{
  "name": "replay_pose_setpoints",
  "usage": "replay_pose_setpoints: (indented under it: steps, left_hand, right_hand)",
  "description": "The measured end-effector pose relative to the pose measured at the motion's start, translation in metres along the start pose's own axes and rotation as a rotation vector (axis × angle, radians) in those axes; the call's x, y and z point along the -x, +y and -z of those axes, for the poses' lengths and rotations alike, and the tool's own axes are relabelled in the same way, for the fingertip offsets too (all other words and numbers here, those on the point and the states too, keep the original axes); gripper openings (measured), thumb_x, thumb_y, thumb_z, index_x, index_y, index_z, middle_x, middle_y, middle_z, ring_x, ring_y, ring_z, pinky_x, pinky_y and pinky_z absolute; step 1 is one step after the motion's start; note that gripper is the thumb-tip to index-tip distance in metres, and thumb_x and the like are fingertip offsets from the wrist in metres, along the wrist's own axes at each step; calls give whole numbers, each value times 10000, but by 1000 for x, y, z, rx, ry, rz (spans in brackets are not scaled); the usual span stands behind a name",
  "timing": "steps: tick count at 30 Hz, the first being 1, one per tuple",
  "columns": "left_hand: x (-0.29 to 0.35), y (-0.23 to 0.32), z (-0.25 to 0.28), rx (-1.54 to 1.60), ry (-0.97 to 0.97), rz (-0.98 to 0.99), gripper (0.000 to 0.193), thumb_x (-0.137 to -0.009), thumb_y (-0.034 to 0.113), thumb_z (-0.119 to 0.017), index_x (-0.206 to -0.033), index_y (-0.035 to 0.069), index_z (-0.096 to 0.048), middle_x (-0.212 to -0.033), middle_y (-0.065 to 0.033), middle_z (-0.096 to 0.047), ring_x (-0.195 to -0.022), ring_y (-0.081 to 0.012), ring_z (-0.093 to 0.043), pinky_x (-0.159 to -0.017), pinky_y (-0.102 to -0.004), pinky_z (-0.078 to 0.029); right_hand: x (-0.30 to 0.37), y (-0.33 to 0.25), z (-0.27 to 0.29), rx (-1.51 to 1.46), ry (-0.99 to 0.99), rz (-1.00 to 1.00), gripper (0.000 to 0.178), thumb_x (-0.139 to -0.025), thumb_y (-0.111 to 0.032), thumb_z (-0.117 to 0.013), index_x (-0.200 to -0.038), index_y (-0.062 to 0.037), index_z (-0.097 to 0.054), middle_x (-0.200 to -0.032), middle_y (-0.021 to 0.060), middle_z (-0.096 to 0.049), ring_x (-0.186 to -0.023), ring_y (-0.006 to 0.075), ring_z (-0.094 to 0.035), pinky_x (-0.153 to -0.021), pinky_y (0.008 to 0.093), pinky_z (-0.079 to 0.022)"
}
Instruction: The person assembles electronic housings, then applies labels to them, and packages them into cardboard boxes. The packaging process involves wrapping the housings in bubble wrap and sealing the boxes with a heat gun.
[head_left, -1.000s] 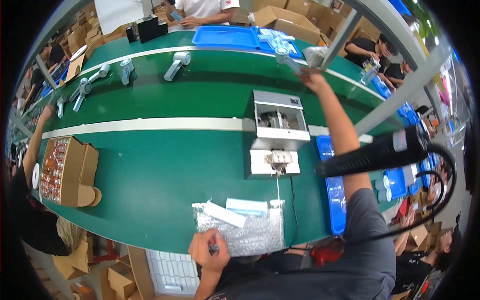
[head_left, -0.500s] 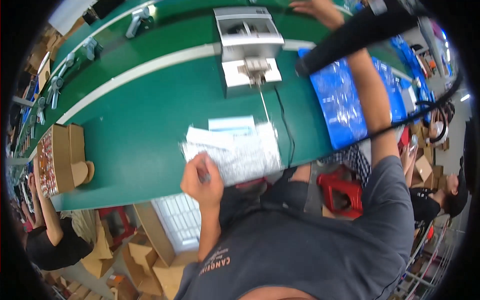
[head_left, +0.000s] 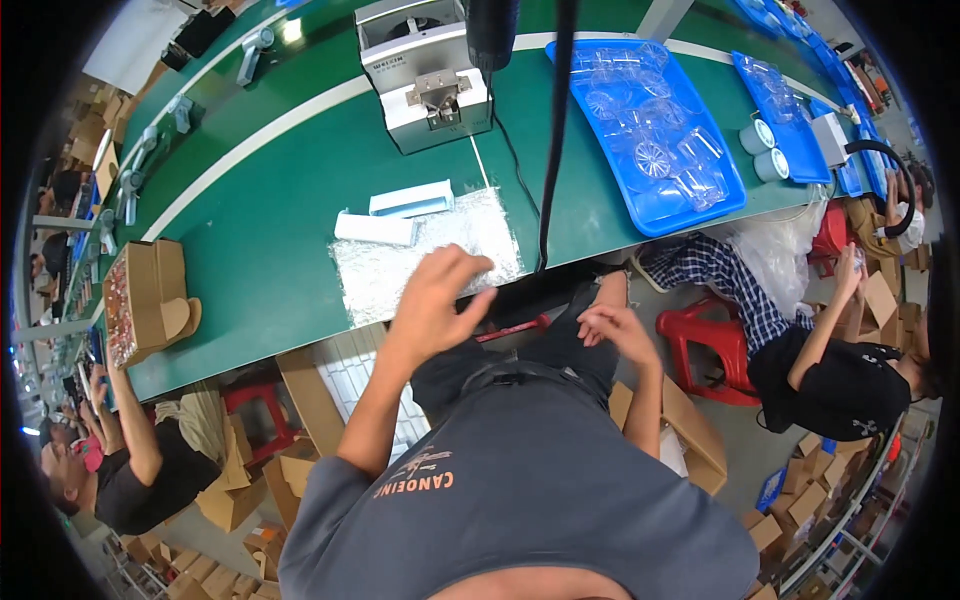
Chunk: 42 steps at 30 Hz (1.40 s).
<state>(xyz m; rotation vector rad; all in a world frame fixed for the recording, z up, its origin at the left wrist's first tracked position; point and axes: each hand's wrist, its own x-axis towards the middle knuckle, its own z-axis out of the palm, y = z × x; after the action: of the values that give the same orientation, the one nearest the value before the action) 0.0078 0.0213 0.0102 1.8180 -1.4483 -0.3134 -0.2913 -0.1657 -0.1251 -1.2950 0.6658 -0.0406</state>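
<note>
My left hand (head_left: 435, 305) hovers over the near edge of a silvery foil-like sheet (head_left: 460, 225) on the bench. Its thumb stands apart from the fingers, and nothing shows between them. Off the bench edge, above my lap, is my right hand (head_left: 618, 332), with loosely bent fingers and nothing visible in it. On the sheet lie a white oblong piece (head_left: 375, 229) and, just beyond it, a pale blue and white trough-shaped piece (head_left: 412, 200). Farther back stands a grey and white metal machine (head_left: 425, 90) with a bracket on its front.
A blue tray (head_left: 725, 185) of clear plastic parts sits on the right, near two pale blue cups (head_left: 765, 150). A black cable (head_left: 555, 160) hangs before the bench. A cardboard box (head_left: 155, 290) stands at left. Co-workers sit on both sides; a red stool (head_left: 710, 350) is at right.
My right arm has come back from the far side of the bench to my lap. My left hand has opened from closed fingers. The view has shifted, showing more of the right side.
</note>
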Motion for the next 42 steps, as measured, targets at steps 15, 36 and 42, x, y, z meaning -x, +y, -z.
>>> replay_pose_setpoints:
  steps: [15, 36, 42]
  left_hand:
    - [-126, -140, 137, 67, 734, -35, 423, -987, 157, -684, -651, 57, -446, -621, 63, -359, -596, -38, -299, -533, -261, -212]
    - [-206, -169, 108, 338, 168, -48, 1375, -619, 399, -975, -1622, -5, -127, -1578, -273, -355, -1470, -344, -380, -1193, -476, -350]
    - [-208, -160, 109, 324, 214, -37, 1395, -584, 399, -998, -1597, -49, -149, -1491, -296, -454, -1386, -363, -474, -1185, -476, -362]
  right_hand:
    - [-98, 85, 33, 40, 660, 71, 153, -917, -27, -543, -772, 23, -545, -546, 128, -593, -329, 179, -486, -306, 321, -350]
    - [-100, 89, 41, 1, 635, 4, 144, -938, -42, -510, -884, 42, -614, -547, 111, -598, -334, 160, -472, -310, 304, -325]
    - [-98, 88, 40, 16, 671, 22, 277, -942, -46, -465, -684, 2, -554, -516, 123, -578, -304, 162, -437, -286, 301, -295]
